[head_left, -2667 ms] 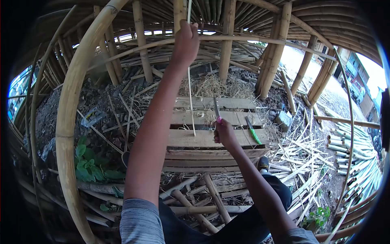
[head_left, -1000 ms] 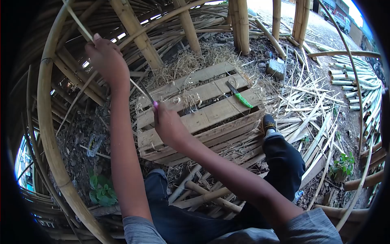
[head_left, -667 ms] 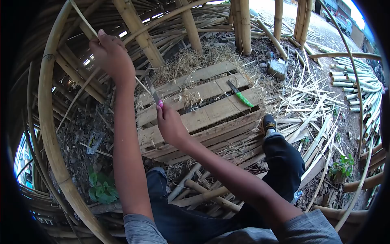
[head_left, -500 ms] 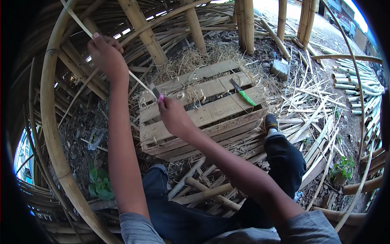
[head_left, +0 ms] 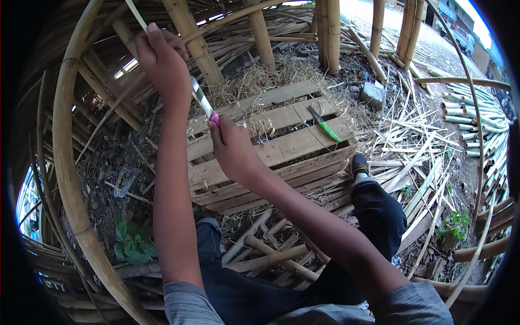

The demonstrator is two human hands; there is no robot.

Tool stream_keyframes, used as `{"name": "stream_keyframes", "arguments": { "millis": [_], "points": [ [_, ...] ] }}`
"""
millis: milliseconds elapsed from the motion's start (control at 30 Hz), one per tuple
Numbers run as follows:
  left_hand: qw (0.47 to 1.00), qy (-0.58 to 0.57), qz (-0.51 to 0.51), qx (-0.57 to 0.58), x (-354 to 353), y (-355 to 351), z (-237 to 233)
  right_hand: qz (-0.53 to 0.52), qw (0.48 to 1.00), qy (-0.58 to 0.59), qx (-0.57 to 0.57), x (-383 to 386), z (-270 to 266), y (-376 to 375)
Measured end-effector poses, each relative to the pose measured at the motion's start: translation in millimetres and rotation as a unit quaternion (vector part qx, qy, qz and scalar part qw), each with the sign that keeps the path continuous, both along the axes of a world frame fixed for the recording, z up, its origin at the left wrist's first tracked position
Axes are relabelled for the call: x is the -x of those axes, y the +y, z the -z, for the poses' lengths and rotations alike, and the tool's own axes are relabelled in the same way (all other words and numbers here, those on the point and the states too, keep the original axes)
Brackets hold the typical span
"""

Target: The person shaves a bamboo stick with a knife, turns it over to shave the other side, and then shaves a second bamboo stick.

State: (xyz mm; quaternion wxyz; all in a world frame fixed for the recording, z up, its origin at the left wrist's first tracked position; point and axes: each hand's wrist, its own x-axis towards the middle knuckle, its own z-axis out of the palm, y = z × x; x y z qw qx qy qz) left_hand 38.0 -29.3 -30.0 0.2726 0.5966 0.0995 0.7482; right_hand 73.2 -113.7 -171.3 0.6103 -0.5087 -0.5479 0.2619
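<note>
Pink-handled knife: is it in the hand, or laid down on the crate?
In the hand: the right hand is closed around the handle of the pink-handled knife, its bare blade showing beyond the fist.

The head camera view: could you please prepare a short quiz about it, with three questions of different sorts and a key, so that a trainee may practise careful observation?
1. The right hand holds a knife. What colour shows on its handle?
2. True or false: the green-handled knife lies on the slatted wooden crate.
3. Complete the sentence: the left hand grips a thin, pale ____.

Key:
1. Pink.
2. True.
3. Strip.
</note>
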Motion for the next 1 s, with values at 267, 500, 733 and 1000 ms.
{"name": "stream_keyframes", "arguments": {
  "millis": [267,500,733,1000],
  "points": [
    [0.998,0.033,0.049,0.000,-8.4,-14.1,3.4,-0.008,0.991,-0.069,0.110,-20.0,48.7,9.4],
    [0.993,0.041,0.109,0.010,-2.3,-4.4,2.3,0.033,0.986,-0.125,0.109,-11.2,64.5,5.7],
    [0.996,0.051,0.076,0.007,3.1,2.8,-3.3,0.018,0.972,-0.230,0.036,-36.9,17.2,18.1],
    [0.986,0.084,0.142,0.008,-0.1,2.0,-1.6,-0.020,0.935,-0.333,0.121,-42.2,113.5,9.5]
  ]
}}
